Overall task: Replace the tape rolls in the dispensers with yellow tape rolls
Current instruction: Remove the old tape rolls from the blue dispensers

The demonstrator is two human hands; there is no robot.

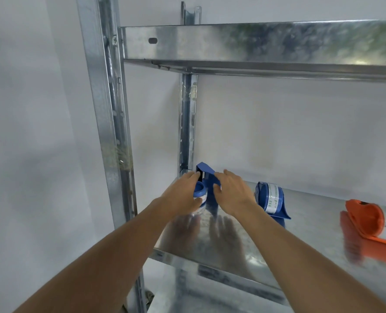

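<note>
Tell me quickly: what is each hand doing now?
Left hand: grips the clear tape roll on the leftmost blue plastic dispenser.
Right hand: fingers curled on that dispenser's blue frame.

No legible text found. The tape roll point(274, 197) in the blue dispenser point(269, 201) just right of the right hand point(232, 195) carries green print, too blurred to read.

Both bare forearms outstretched, left hand point(183, 195) and right hand point(231, 193) close together, fingers curled.
</note>
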